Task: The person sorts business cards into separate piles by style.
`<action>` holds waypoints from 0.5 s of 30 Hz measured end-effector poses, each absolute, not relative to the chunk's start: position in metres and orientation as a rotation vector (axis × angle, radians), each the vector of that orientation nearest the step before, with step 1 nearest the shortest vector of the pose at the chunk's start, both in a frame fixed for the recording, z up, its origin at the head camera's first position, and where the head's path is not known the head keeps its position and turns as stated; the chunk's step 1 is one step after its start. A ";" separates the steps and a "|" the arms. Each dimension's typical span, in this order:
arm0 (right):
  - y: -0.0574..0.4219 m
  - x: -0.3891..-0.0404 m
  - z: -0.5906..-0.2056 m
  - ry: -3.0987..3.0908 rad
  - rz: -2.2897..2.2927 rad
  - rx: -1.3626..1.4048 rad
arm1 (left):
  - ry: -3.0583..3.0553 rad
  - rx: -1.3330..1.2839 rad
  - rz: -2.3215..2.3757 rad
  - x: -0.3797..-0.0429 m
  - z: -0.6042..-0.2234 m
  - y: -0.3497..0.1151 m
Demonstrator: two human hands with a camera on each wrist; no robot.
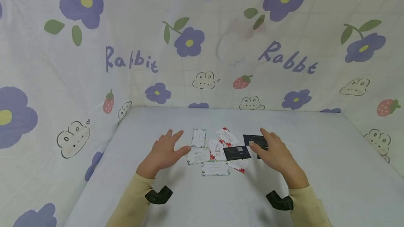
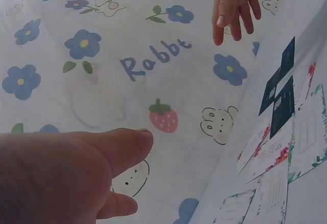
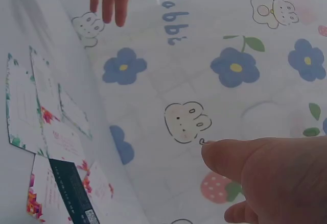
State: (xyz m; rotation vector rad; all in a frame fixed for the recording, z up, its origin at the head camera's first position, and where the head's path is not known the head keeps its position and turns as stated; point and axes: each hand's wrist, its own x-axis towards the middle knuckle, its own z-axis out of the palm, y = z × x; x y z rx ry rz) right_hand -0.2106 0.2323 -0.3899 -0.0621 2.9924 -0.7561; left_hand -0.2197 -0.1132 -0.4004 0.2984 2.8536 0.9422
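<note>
Several cards lie in a loose, overlapping cluster mid-table in the head view. White cards with leafy borders [image 1: 215,173] are on the left and front. Those with red flowers [image 1: 217,151] lie in the middle, and dark cards [image 1: 236,153] are to the right. My left hand [image 1: 165,153] hovers just left of the cluster, fingers spread, holding nothing. Above the right side my right hand [image 1: 277,153] is held with fingers extended, partly hiding two dark cards. The left wrist view shows three dark cards [image 2: 282,106] and the right hand raised above the table.
The cards lie on a white tabletop [image 1: 331,157]. Behind and beside it hangs a white cloth [image 1: 176,69] printed with purple flowers, rabbits, strawberries and lettering. A black wrist device [image 1: 159,195] sits on the left forearm, another [image 1: 280,200] on the right.
</note>
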 end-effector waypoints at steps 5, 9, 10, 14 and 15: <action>0.229 -0.212 -0.394 2.954 -0.818 -0.068 | 2.723 0.300 1.050 -0.219 -0.409 -0.100; 0.221 -0.212 -0.401 2.916 -0.834 -0.086 | 2.659 0.313 1.034 -0.216 -0.415 -0.090; 0.219 -0.213 -0.403 2.907 -0.837 -0.085 | 2.647 0.313 1.030 -0.215 -0.417 -0.087; 0.208 -0.212 -0.413 2.878 -0.853 -0.067 | 2.595 0.320 1.038 -0.212 -0.422 -0.079; 0.205 -0.212 -0.415 2.870 -0.862 -0.063 | 2.582 0.325 1.038 -0.211 -0.423 -0.077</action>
